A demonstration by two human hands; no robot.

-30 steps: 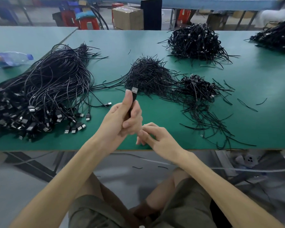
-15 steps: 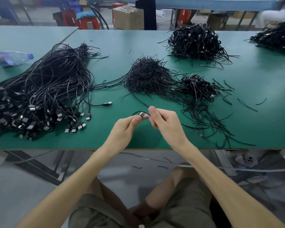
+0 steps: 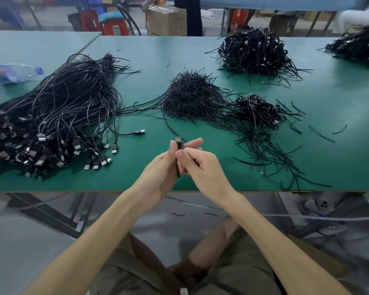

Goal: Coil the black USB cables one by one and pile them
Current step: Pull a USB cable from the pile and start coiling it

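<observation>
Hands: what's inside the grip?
One black USB cable, pinched by left hand and right hand. Its plug sticks out on top, a short cord stretch below; whether it's coiled inside is covered by fingers.

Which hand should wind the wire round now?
Probably the right hand. The left hand pinches the USB plug upright and anchors that end. The right hand's fingers curl round the cable just below it, so it looks ready to start looping.

Left grip (image 3: 161, 167) and right grip (image 3: 202, 167) side by side, both in a pinch on one cable (image 3: 178, 140).
</observation>
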